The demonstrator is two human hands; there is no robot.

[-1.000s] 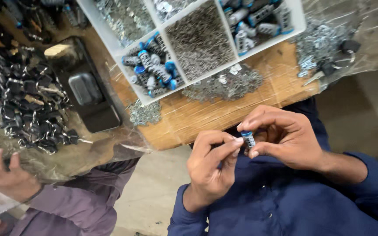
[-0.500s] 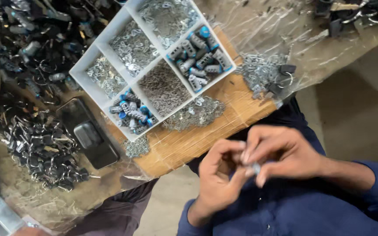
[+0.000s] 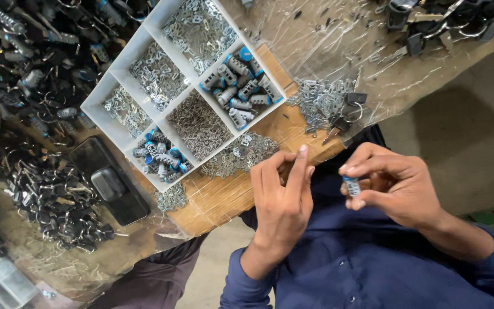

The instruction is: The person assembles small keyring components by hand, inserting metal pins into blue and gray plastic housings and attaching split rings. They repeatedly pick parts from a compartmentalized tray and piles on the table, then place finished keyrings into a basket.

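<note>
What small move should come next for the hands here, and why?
Probably the left hand reaches to the divided tray for a small metal piece: the right hand already pinches a small blue-capped cylinder, while the left fingers look empty near the table edge.

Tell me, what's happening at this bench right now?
A person in a blue shirt holds a small blue-tipped metal cylinder between the fingers of the right hand. The left hand is raised beside it, fingers pinched together; whether it holds anything cannot be told. Ahead on the plastic-covered wooden bench sits a white compartment tray of small metal parts and more such cylinders.
</note>
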